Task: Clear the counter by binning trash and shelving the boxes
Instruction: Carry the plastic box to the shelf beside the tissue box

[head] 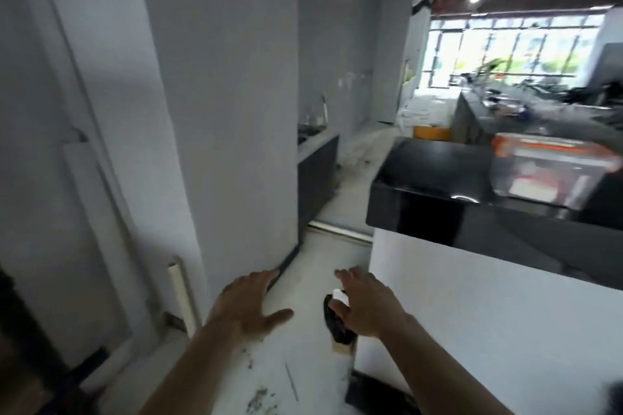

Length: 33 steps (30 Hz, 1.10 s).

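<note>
My left hand [247,305] hovers palm down over the pale floor, fingers spread and holding nothing. To its right, my right hand [369,305] pinches a small crumpled black piece of trash [337,322] with a white bit on top between the thumb and fingers. Both hands are low, left of the white counter front. The black counter top [435,162] is at the right. On it stands a clear plastic box with an orange lid [553,168], blurred by motion.
A grey pillar [229,111] rises straight ahead on the left, with a dark low cabinet and sink [317,152] behind it. A yellow bucket [431,132] stands on the floor further back. A cluttered dark counter [526,111] runs towards the bright windows. Debris lies on the floor [259,397].
</note>
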Each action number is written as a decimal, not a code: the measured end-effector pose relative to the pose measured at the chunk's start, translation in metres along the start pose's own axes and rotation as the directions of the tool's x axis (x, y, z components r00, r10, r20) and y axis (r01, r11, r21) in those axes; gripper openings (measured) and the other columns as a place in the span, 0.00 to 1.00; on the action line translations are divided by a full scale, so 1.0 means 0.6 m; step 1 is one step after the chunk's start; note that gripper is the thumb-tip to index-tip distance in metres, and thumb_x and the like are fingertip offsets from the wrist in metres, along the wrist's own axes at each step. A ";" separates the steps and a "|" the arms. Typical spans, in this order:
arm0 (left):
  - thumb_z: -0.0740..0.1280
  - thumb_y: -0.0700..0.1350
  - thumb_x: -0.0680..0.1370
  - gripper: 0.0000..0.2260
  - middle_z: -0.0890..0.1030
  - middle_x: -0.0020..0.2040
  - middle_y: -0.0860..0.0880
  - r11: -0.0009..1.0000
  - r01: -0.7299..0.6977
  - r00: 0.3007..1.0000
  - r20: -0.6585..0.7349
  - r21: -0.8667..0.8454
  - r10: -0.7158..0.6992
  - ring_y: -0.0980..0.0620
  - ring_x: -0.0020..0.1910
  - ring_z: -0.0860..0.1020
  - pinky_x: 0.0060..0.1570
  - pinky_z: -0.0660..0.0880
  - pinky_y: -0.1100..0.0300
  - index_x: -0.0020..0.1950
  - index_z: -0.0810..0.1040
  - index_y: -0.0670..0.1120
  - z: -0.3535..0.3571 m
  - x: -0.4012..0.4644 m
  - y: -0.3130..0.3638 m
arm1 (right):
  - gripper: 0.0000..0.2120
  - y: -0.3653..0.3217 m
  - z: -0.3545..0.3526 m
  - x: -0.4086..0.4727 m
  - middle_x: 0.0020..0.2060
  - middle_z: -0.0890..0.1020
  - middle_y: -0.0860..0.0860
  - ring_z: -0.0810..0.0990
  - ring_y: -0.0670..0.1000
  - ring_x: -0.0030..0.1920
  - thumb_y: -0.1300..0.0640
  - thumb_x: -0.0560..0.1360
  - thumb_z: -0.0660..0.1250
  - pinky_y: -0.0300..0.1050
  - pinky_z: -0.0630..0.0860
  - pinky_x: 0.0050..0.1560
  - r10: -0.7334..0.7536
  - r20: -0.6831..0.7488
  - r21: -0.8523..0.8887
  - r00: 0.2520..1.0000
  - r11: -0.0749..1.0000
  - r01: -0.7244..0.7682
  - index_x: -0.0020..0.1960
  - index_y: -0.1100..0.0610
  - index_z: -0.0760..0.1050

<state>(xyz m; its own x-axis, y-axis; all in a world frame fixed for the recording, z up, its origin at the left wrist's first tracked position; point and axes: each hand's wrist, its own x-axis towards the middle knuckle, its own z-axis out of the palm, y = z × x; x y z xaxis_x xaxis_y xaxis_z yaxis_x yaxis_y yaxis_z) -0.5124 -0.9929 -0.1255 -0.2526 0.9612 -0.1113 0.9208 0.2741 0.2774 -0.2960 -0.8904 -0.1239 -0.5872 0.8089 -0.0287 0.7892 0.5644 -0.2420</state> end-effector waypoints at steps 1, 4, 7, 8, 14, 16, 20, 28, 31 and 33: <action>0.63 0.69 0.77 0.40 0.60 0.83 0.53 0.998 -0.058 0.998 0.013 -0.005 0.058 0.49 0.81 0.59 0.78 0.55 0.54 0.84 0.52 0.56 0.006 0.011 0.034 | 0.29 0.033 -0.013 -0.024 0.72 0.69 0.54 0.71 0.58 0.70 0.43 0.80 0.60 0.54 0.72 0.66 0.074 -0.018 -0.006 0.997 0.997 -0.074 0.77 0.51 0.60; 0.63 0.68 0.77 0.39 0.62 0.82 0.53 0.974 -0.228 0.973 0.034 -0.015 0.228 0.49 0.80 0.61 0.77 0.57 0.54 0.83 0.53 0.56 0.029 0.029 0.135 | 0.30 0.113 -0.042 -0.104 0.74 0.68 0.53 0.70 0.58 0.71 0.42 0.80 0.60 0.55 0.72 0.68 0.255 -0.049 -0.018 0.966 0.966 -0.256 0.78 0.50 0.59; 0.64 0.70 0.74 0.40 0.64 0.81 0.54 0.929 -0.364 0.928 0.061 -0.063 0.367 0.50 0.79 0.64 0.77 0.61 0.52 0.82 0.55 0.58 0.055 0.038 0.229 | 0.31 0.173 -0.062 -0.187 0.76 0.67 0.52 0.70 0.57 0.72 0.41 0.80 0.60 0.54 0.72 0.69 0.399 -0.083 -0.022 0.913 0.915 -0.402 0.79 0.50 0.58; 0.64 0.70 0.74 0.40 0.64 0.81 0.55 0.916 -0.397 0.913 0.077 -0.068 0.401 0.50 0.79 0.64 0.76 0.62 0.52 0.82 0.55 0.58 0.064 0.039 0.256 | 0.31 0.188 -0.067 -0.212 0.76 0.67 0.52 0.69 0.57 0.72 0.41 0.80 0.60 0.55 0.72 0.69 0.435 -0.094 -0.018 0.896 0.899 -0.438 0.79 0.50 0.58; 0.63 0.69 0.76 0.38 0.67 0.79 0.55 0.838 -0.522 0.835 0.107 -0.159 0.540 0.52 0.76 0.67 0.73 0.65 0.54 0.82 0.55 0.59 0.086 0.027 0.385 | 0.31 0.258 -0.091 -0.311 0.74 0.67 0.52 0.69 0.56 0.72 0.40 0.80 0.59 0.54 0.72 0.68 0.571 -0.125 0.004 0.811 0.818 -0.575 0.79 0.50 0.57; 0.63 0.70 0.75 0.37 0.68 0.78 0.56 0.820 -0.529 0.827 0.082 -0.219 0.556 0.52 0.76 0.68 0.72 0.67 0.54 0.81 0.56 0.59 0.084 0.036 0.424 | 0.31 0.282 -0.107 -0.325 0.74 0.67 0.52 0.69 0.56 0.72 0.40 0.80 0.59 0.53 0.72 0.68 0.589 -0.143 0.010 0.795 0.804 -0.594 0.79 0.50 0.57; 0.65 0.69 0.75 0.36 0.68 0.79 0.55 0.777 -0.511 0.833 0.012 -0.368 0.553 0.50 0.77 0.68 0.73 0.69 0.51 0.80 0.60 0.61 0.074 0.076 0.497 | 0.32 0.338 -0.147 -0.316 0.75 0.67 0.52 0.69 0.56 0.72 0.40 0.80 0.60 0.53 0.71 0.68 0.611 -0.202 0.033 0.765 0.785 -0.618 0.79 0.50 0.57; 0.69 0.65 0.75 0.35 0.71 0.78 0.51 0.681 -0.487 0.854 -0.134 -0.546 0.503 0.49 0.76 0.70 0.70 0.69 0.53 0.79 0.64 0.56 0.052 0.239 0.640 | 0.30 0.493 -0.258 -0.199 0.75 0.67 0.52 0.70 0.58 0.72 0.43 0.79 0.64 0.55 0.71 0.70 0.573 -0.321 0.157 0.754 0.818 -0.554 0.78 0.48 0.61; 0.70 0.63 0.76 0.35 0.70 0.78 0.51 0.629 -0.448 0.878 -0.180 -0.636 0.444 0.49 0.76 0.69 0.71 0.68 0.50 0.79 0.64 0.56 0.031 0.309 0.701 | 0.27 0.563 -0.311 -0.149 0.69 0.72 0.51 0.74 0.58 0.67 0.44 0.78 0.65 0.57 0.74 0.65 0.562 -0.385 0.300 0.732 0.826 -0.477 0.75 0.48 0.65; 0.70 0.64 0.75 0.35 0.69 0.79 0.50 0.592 -0.385 0.911 -0.188 -0.708 0.367 0.48 0.77 0.68 0.73 0.68 0.47 0.79 0.63 0.56 0.017 0.360 0.741 | 0.26 0.615 -0.346 -0.117 0.68 0.73 0.51 0.74 0.57 0.66 0.44 0.79 0.65 0.56 0.74 0.66 0.562 -0.431 0.374 0.706 0.823 -0.427 0.74 0.48 0.66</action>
<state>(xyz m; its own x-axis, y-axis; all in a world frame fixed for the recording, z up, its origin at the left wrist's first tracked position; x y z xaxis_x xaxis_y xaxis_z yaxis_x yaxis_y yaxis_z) -0.1547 -0.6640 -0.0360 0.0526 0.9824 0.1795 0.4316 -0.1845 0.8830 0.0738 -0.7050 -0.0095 0.1067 0.9592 0.2619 0.8331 0.0575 -0.5501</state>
